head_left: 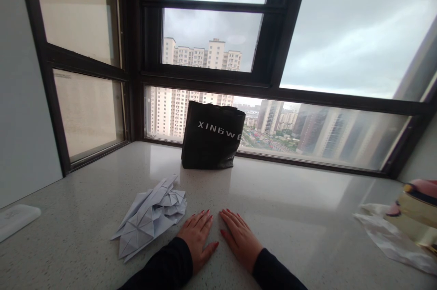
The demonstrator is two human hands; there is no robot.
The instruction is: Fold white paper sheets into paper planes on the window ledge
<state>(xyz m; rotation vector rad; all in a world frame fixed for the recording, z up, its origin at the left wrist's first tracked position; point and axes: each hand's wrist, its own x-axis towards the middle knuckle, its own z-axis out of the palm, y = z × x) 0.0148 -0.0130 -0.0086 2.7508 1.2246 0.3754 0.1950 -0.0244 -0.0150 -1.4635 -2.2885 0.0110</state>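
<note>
My left hand (198, 241) lies flat, palm down, on the speckled stone sill, with nothing in it. Beside it on the left is a heap of folded white paper (152, 217), creased in triangles and lying loosely together. My right hand (239, 241) also rests flat on the sill, a small gap away from the left one. Its fingers are stretched forward and hold nothing. Beyond both hands a black bag (213, 137) with white lettering stands upright near the window.
A white object with rounded corners (18, 219) lies at the far left. On the right a gold and pink container (418, 210) stands by a crumpled white tissue (392, 237). Dark window frames (307, 94) border the sill (300, 217) at the back.
</note>
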